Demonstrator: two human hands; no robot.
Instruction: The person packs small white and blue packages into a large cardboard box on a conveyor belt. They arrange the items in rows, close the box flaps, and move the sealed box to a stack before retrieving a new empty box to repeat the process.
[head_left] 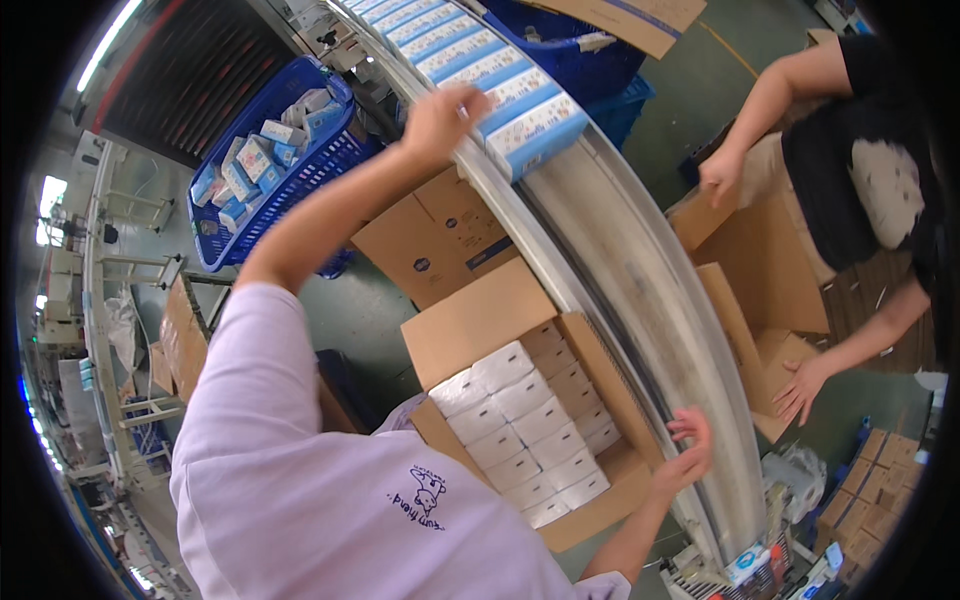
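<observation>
My left hand (442,122) reaches over the conveyor's near rail, its fingers bent loosely beside a row of blue-and-white tissue packs (535,130). Whether the fingertips touch a pack is hard to make out. Below, an open cardboard box (480,325) stands against the conveyor, its flaps spread. White-wrapped tissue packs (520,420) fill much of it in rows, with bare cardboard showing at its lower right. My right hand (688,448) is beside that box's right edge, over the conveyor's rail, fingers apart and holding nothing.
The conveyor belt (630,250) curves between me and a co-worker (860,170), whose hands are on another open carton (765,260). A blue basket (285,165) of loose packs stands at the left. Another carton (435,235) lies near the conveyor; stacked boxes (875,480) are at lower right.
</observation>
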